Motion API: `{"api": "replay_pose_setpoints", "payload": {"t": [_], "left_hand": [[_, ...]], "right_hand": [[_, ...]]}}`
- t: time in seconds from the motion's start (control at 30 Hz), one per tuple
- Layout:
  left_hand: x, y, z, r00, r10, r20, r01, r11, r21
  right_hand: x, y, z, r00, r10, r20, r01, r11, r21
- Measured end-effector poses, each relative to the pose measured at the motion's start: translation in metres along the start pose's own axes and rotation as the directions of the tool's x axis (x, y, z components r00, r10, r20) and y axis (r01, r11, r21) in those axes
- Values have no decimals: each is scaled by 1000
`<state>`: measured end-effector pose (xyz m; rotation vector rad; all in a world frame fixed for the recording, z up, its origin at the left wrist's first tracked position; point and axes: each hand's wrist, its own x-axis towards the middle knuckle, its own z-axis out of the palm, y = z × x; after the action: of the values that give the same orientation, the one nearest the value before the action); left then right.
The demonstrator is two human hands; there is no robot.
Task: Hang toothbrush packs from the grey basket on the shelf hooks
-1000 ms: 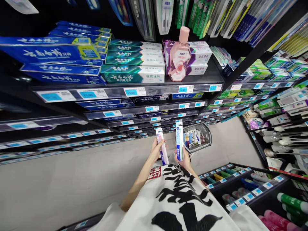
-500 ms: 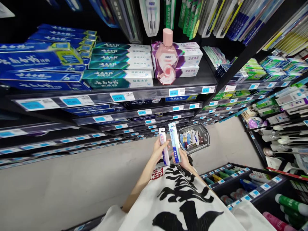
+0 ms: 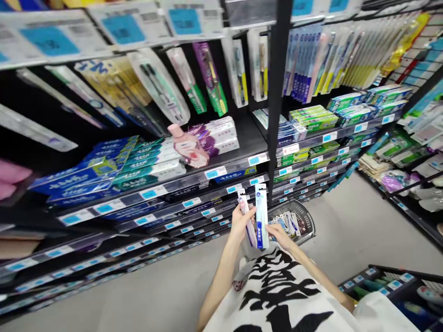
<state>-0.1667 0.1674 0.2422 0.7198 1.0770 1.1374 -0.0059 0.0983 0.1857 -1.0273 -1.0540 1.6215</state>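
Note:
My left hand (image 3: 239, 223) is closed around a packaged toothbrush (image 3: 252, 235) with a pinkish-white front. Close beside it, a second packaged toothbrush (image 3: 262, 214), pale blue-green with a dark blue lower label, is pinched at its right edge by my right hand (image 3: 279, 233). Both packs stand nearly upright in front of my chest, printed sides towards me. The left thumb reaches over to the edge of the blue-green pack. Behind and right of my hands, partly covered, a dark shopping basket (image 3: 309, 216) holds several packaged items.
A shelf carries toothpaste boxes (image 3: 134, 168) and a pink bottle (image 3: 191, 148). Packaged toothbrushes (image 3: 238, 69) hang above, beside a black upright post (image 3: 276, 83). Another rack (image 3: 398, 189) stands across the aisle floor (image 3: 337, 216), and a low shelf unit (image 3: 387, 286) is at lower right.
My view has turned right and upward along the shelf, so more hanging toothbrushes show. The two toothbrush packs are now closer together, and both remain in my hands.

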Motion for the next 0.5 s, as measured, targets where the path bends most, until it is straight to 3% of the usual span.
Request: {"api": "replay_pose_setpoints", "payload": {"t": [0.13, 0.3, 0.5], "left_hand": [[-6, -18, 56, 997, -59, 53, 61, 998, -26], [-19, -58, 119, 985, -140, 103, 146, 988, -52], [-30, -90, 173, 969, -182, 165, 187, 982, -15]], "right_hand": [[-27, -19, -50, 999, -40, -24, 40, 999, -4], [-70, -22, -110, 996, -30, -83, 29, 1000, -10], [-106, -35, -151, 988, -69, -136, 70, 998, 5]]}}
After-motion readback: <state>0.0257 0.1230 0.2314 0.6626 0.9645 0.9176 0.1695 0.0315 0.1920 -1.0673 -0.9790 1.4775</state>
